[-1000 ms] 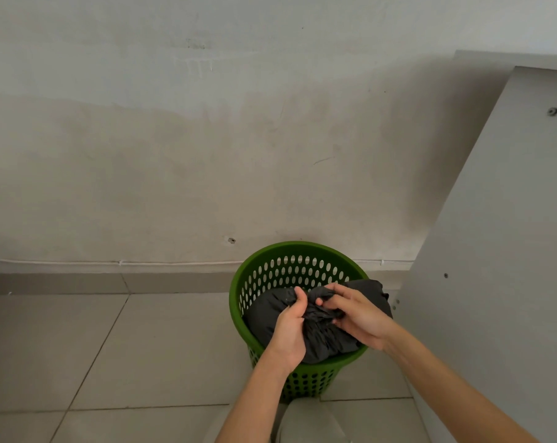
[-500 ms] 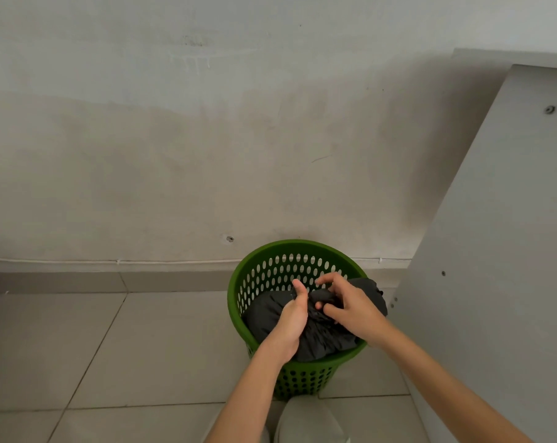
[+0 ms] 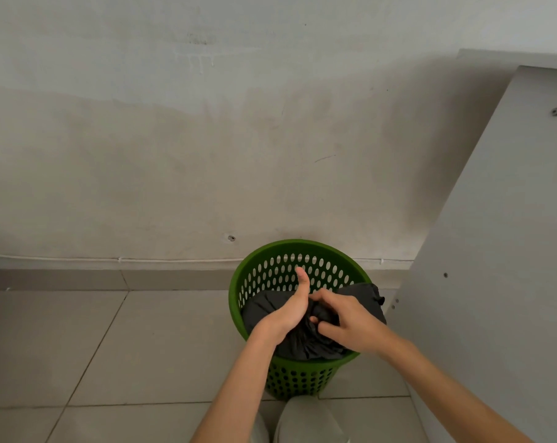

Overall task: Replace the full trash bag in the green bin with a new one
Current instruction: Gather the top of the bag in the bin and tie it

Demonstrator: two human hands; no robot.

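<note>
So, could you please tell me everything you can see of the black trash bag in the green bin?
The trash bag is dark grey to black, of thin, matte, crinkled plastic. It sits inside the green bin, bulging up to about the rim. One flap drapes over the rim on the right side. Its top is gathered into a bunch at the middle, where the left hand grips it with the thumb pointing up, and the right hand pinches the same bunch. What it contains is hidden.
</note>
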